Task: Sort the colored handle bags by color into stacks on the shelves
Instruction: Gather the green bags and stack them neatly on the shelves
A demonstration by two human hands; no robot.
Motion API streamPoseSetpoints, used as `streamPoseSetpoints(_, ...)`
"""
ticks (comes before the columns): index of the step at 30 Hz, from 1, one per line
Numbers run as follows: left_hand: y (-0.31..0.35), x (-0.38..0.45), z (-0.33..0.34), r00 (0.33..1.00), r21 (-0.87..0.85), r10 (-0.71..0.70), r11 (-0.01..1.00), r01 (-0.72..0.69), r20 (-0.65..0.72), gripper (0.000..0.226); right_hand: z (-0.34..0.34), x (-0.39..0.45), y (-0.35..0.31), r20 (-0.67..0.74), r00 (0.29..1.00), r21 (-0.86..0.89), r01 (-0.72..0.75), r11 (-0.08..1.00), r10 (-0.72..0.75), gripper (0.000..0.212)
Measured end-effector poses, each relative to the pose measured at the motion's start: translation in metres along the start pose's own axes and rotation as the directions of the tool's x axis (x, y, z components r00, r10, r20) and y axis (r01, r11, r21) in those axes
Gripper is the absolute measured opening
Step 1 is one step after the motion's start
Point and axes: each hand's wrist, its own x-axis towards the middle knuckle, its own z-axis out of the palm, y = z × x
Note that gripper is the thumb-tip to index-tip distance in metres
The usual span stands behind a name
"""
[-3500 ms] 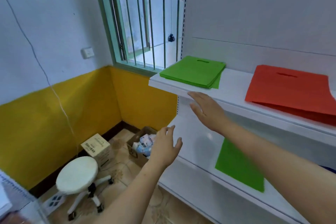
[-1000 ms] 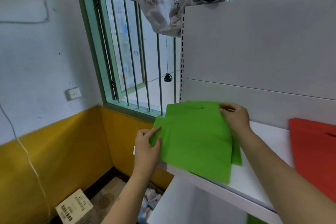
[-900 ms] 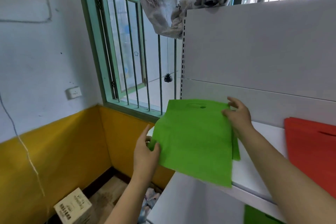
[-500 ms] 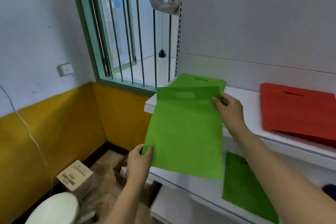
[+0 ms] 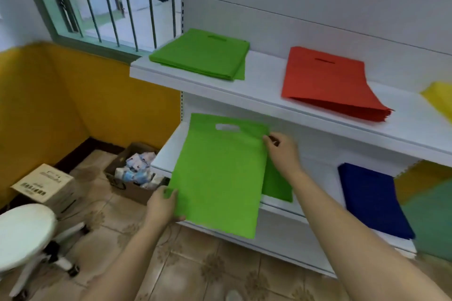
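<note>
I hold a light green handle bag point(image 5: 220, 173) flat in front of the lower shelf point(image 5: 168, 151). My left hand point(image 5: 162, 206) pinches its lower left corner. My right hand point(image 5: 281, 151) pinches its upper right edge. Under it, another green bag point(image 5: 277, 184) lies on the lower shelf, mostly hidden. A green stack point(image 5: 200, 54) sits at the left end of the upper shelf point(image 5: 259, 85), with a red stack point(image 5: 327, 83) to its right and a yellow bag point(image 5: 440, 100) at the frame edge. A dark blue stack point(image 5: 374, 200) lies on the lower shelf, right.
A white stool point(image 5: 24, 227) stands on the tiled floor at lower left. A closed cardboard box point(image 5: 42, 186) and an open box of packets point(image 5: 137, 171) sit by the yellow wall. A barred window point(image 5: 110, 2) is left of the shelves. Teal and yellow sheets point(image 5: 433, 215) lie far right.
I lifted one green bag off the upper green stack and brought it down in front of the lower shelf. My view tilted down, so the floor and lower shelf show.
</note>
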Motion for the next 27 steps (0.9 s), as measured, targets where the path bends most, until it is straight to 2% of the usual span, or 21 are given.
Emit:
streamPoseSetpoints(4, -0.016, 0.014, 0.052, 0.998, 0.097, 0.019, 0.995, -0.025, 0.065, 0.006, -0.008, 0.008, 0.08, 0.049, 0.979, 0.042, -0.198, 0.979, 0.196, 0.026)
streamPoseSetpoints(6, -0.016, 0.022, 0.081, 0.996, 0.123, 0.001, 0.992, -0.013, 0.094, 0.006, -0.008, 0.022, 0.124, 0.094, 0.929, 0.085, -0.364, 0.927, 0.357, 0.016)
streamPoseSetpoints(9, -0.006, 0.026, 0.131, 0.986, 0.093, -0.101, 0.992, 0.088, 0.135, 0.013, -0.009, 0.047, 0.189, 0.154, 0.833, 0.11, -0.55, 0.828, 0.532, 0.029)
streamPoseSetpoints(14, -0.006, 0.055, 0.214, 0.975, 0.088, -0.18, 0.982, 0.169, 0.133, 0.029, -0.003, 0.08, 0.265, 0.153, 0.794, 0.079, -0.603, 0.794, 0.588, 0.023)
streamPoseSetpoints(19, -0.029, 0.101, 0.28, 0.958, 0.082, -0.261, 0.964, 0.252, 0.122, 0.033, 0.012, 0.114, 0.324, 0.172, 0.765, -0.025, -0.626, 0.779, 0.62, 0.015)
streamPoseSetpoints(23, -0.049, 0.143, 0.314, 0.948, 0.049, -0.297, 0.955, 0.293, 0.116, 0.035, 0.023, 0.148, 0.36, 0.194, 0.732, -0.121, -0.643, 0.757, 0.653, 0.022)
streamPoseSetpoints(27, -0.048, 0.184, 0.346, 0.952, 0.008, -0.283, 0.959, 0.284, 0.112, 0.039, 0.024, 0.175, 0.374, 0.131, 0.724, 0.061, -0.688, 0.723, 0.678, 0.015)
